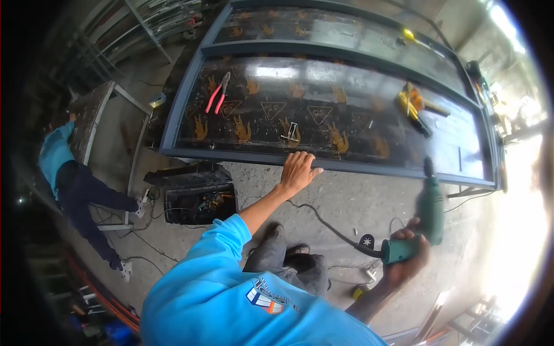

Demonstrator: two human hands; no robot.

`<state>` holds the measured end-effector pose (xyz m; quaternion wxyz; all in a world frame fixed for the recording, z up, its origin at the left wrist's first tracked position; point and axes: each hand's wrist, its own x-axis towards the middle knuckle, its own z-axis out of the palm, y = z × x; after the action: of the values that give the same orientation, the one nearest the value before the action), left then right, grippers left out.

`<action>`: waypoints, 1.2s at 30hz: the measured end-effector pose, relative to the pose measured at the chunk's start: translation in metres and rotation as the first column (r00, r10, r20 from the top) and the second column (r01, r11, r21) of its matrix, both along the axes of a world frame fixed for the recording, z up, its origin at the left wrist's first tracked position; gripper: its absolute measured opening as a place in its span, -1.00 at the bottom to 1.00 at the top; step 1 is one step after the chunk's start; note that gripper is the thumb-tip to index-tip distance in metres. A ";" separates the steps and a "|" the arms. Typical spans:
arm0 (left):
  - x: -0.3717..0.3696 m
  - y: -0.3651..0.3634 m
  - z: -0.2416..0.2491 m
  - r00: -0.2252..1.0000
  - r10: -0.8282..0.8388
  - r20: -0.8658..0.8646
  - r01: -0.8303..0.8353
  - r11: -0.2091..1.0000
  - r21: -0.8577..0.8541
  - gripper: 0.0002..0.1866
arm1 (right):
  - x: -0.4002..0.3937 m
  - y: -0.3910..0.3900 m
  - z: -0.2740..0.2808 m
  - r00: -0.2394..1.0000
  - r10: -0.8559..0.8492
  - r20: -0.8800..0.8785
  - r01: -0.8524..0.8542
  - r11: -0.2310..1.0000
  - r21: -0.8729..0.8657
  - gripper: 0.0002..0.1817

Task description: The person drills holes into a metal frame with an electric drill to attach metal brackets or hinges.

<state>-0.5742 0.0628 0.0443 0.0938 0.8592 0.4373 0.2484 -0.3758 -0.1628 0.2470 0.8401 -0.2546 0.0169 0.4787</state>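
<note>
Left hand point(298, 172), loosely open, rests on grey metal frame point(231, 156); right hand point(411, 264) grips green pistol-shaped power drill point(430, 216). Slack black cord point(374, 252) could snag, jerking it.

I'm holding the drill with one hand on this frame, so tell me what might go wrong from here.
The cord trails from the green drill across the floor near the shoes, so it might snag a foot.

The left hand rests on the front rail; drilling close to it could risk injury if the bit slipped.

Pliers lie on the dark panel and might slide if the frame were jolted.
</note>
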 end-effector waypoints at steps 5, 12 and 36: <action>-0.001 0.001 0.003 0.998 0.033 0.058 -0.027 0.995 -0.099 -0.45 | -0.037 0.007 0.066 0.870 0.280 -0.405 -0.220 0.957 0.190 -0.45; -0.012 0.004 0.016 0.986 0.097 0.138 -0.047 0.944 -0.325 -0.48 | -0.044 0.008 0.061 0.792 0.436 -0.427 -0.365 0.899 0.242 -0.49; 0.067 0.046 0.015 0.396 0.913 -0.101 -0.914 0.380 -0.144 -0.43 | 0.299 0.349 -0.195 0.498 0.795 -0.346 -0.824 0.559 0.097 -0.52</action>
<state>-0.5073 0.1085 0.0592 0.0163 0.4658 0.8576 0.2173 -0.0763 0.1864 0.0517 0.4890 -0.1764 0.0646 0.8518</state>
